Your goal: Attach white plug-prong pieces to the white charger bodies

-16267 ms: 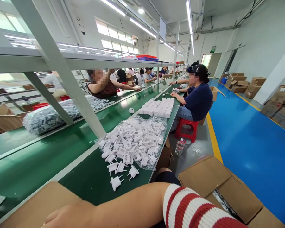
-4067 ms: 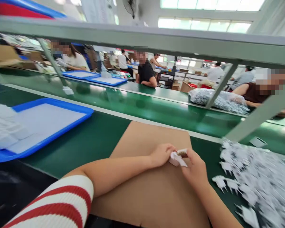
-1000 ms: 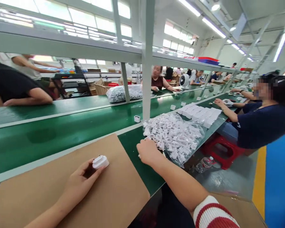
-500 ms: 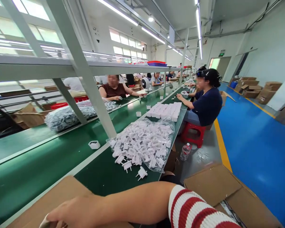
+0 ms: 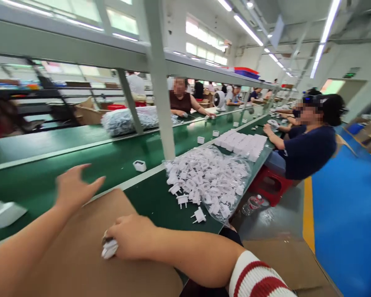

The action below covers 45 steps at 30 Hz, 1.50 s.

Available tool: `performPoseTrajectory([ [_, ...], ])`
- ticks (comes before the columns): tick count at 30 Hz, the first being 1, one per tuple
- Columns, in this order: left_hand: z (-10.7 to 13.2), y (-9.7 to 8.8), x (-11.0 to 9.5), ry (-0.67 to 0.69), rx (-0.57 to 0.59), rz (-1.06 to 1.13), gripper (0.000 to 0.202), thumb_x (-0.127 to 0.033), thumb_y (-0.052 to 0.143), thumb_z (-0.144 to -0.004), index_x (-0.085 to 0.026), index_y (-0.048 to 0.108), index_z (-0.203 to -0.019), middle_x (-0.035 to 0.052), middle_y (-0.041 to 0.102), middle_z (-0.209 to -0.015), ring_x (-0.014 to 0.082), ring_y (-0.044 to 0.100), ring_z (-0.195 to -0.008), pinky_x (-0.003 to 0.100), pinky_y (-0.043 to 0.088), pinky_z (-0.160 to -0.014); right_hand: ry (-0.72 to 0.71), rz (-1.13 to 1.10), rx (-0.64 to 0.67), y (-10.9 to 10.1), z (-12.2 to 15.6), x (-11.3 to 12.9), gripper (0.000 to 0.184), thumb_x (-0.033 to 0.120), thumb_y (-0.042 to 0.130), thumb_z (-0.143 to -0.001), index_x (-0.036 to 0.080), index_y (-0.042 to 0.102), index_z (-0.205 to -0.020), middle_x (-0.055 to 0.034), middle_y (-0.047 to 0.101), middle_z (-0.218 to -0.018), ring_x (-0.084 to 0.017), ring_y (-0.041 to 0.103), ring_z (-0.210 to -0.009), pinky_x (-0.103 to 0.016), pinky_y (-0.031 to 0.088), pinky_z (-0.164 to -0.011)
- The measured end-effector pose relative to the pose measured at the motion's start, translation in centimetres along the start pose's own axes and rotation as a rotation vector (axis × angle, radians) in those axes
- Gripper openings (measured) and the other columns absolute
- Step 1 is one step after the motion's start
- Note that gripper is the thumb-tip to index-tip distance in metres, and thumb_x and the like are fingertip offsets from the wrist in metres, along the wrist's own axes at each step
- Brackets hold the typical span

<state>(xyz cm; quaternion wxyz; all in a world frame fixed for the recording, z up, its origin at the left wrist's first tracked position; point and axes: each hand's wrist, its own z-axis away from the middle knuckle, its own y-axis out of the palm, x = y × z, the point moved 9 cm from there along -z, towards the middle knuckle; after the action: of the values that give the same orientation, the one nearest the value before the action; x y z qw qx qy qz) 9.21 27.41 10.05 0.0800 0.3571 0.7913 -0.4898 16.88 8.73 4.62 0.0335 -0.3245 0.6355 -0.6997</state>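
Observation:
My left hand (image 5: 76, 187) reaches over the green conveyor belt with fingers spread and nothing in them. Left of it, a blurred white plastic piece (image 5: 6, 213) lies on the belt. My right hand (image 5: 132, 237) is closed around a small white plastic part (image 5: 109, 248), just above the brown cardboard (image 5: 68, 260); its exact kind is partly hidden by the fingers. Beyond that hand, white two-pin plug parts (image 5: 207, 175) are heaped on a clear plastic bag, with a single plug part (image 5: 199, 215) lying loose in front.
A hollow white housing (image 5: 139, 166) sits on the belt (image 5: 117, 163), with others farther along. Rows of white housings (image 5: 241, 143) stand behind the heap. A shelf post (image 5: 162, 103) rises beside the belt. A co-worker in dark blue (image 5: 309, 144) sits at the right.
The view has swung left, so everything sits farther right. My left hand has come into view over the belt. My right hand now shows the white part in its fingers.

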Motion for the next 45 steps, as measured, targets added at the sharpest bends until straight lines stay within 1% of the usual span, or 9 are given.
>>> performPoseTrajectory([
  [2, -0.4, 1.9, 1.5, -0.02, 0.046, 0.095, 0.069, -0.072, 0.073, -0.085, -0.012, 0.062, -0.118, 0.0131, 0.068, -0.13, 0.0456, 0.053, -0.138, 0.071, 0.034, -0.124, 0.001, 0.022, 0.013, 0.0, 0.2, 0.0, 0.03, 0.024, 0.069, -0.087, 0.021, 0.075, -0.116, -0.0075, 0.074, -0.112, -0.024, 0.073, -0.1, -0.028, 0.049, -0.056],
  [6, -2.8, 7.7, 0.6, -0.004, 0.163, 0.188, 0.067, -0.058, 0.088, -0.075, -0.007, 0.063, -0.112, 0.0208, 0.067, -0.136, 0.0386, 0.059, -0.135, 0.049, 0.045, -0.121, 0.017, -0.069, -0.056, -0.9, -0.1, -0.3, 0.026, 0.022, 0.073, -0.085, 0.022, 0.077, -0.111, -0.0052, 0.074, -0.109, -0.023, 0.071, -0.105, -0.028, 0.053, -0.071],
  [10, -3.5, 11.2, -0.2, -0.143, 0.207, 0.201, 0.051, -0.031, 0.085, -0.078, -0.003, 0.065, -0.116, 0.0249, 0.07, -0.128, 0.0338, 0.067, -0.119, 0.046, 0.051, -0.111, 0.192, -0.768, -0.316, -2.1, -0.5, -3.7, 0.022, 0.018, 0.075, -0.079, 0.021, 0.078, -0.101, -0.0025, 0.078, -0.102, -0.019, 0.071, -0.095, -0.027, 0.054, -0.08],
  [14, -1.8, 9.2, 0.0, -0.219, 0.151, 0.219, 0.051, -0.032, 0.077, -0.084, -0.007, 0.066, -0.127, 0.0211, 0.069, -0.132, 0.0319, 0.066, -0.118, 0.046, 0.05, -0.112, 0.314, -1.485, -0.429, -1.4, -0.9, -6.2, 0.032, 0.033, 0.089, -0.064, 0.019, 0.077, -0.09, -0.001, 0.077, -0.089, -0.015, 0.069, -0.081, -0.027, 0.055, -0.078],
  [21, 8.2, 0.9, 1.6, -0.278, 0.171, 0.279, 0.072, -0.053, 0.077, -0.078, -0.018, 0.063, -0.14, 0.0101, 0.074, -0.125, 0.0287, 0.067, -0.106, 0.042, 0.056, -0.101, 0.352, -1.774, -0.42, -1.4, -0.8, -6.1, 0.049, 0.027, 0.097, -0.045, 0.017, 0.076, -0.088, -0.0009, 0.075, -0.086, -0.011, 0.065, -0.076, -0.024, 0.054, -0.073],
  [30, 21.2, -1.6, -2.1, -0.201, 0.505, 0.623, 0.095, -0.054, 0.077, -0.085, -0.029, 0.032, -0.165, 0.0142, 0.054, -0.157, 0.0307, 0.056, -0.141, 0.05, 0.047, -0.122, 0.174, -1.254, -0.467, -3.5, -0.5, -4.7, 0.04, 0.035, 0.085, -0.063, 0.018, 0.079, -0.1, -0.0041, 0.079, -0.097, -0.015, 0.067, -0.084, -0.028, 0.052, -0.078],
  [34, 21.8, -2.5, -1.1, -0.262, 0.324, 0.557, 0.082, -0.061, 0.085, -0.076, -0.021, 0.057, -0.143, 0.0152, 0.063, -0.141, 0.0334, 0.063, -0.128, 0.052, 0.051, -0.116, 0.04, -0.921, -0.423, -4.2, -0.2, -3.2, 0.03, 0.033, 0.072, -0.077, 0.019, 0.076, -0.103, -0.0044, 0.075, -0.099, -0.017, 0.065, -0.086, -0.031, 0.054, -0.081],
  [39, 21.2, -2.3, -2.5, -0.151, 0.412, 0.66, 0.048, -0.059, 0.067, -0.093, -0.021, 0.071, -0.122, 0.0091, 0.073, -0.119, 0.0274, 0.069, -0.105, 0.041, 0.059, -0.096, -0.255, -0.3, -0.319, -4.4, 1.0, 1.0, 0.017, 0.009, 0.053, -0.075, 0.022, 0.062, -0.083, -0.0047, 0.064, -0.092, -0.02, 0.058, -0.093, -0.032, 0.049, -0.082],
  [45, 20.8, -2.8, -2.4, -0.129, 0.387, 0.652, 0.039, -0.058, 0.068, -0.095, -0.021, 0.074, -0.106, 0.0053, 0.073, -0.104, 0.0248, 0.068, -0.098, 0.035, 0.055, -0.089, -0.321, -0.053, -0.247, -3.3, 1.4, 3.0, 0.018, 0.006, 0.051, -0.082, 0.023, 0.057, -0.086, -0.006, 0.06, -0.093, -0.022, 0.054, -0.093, -0.033, 0.047, -0.08],
])
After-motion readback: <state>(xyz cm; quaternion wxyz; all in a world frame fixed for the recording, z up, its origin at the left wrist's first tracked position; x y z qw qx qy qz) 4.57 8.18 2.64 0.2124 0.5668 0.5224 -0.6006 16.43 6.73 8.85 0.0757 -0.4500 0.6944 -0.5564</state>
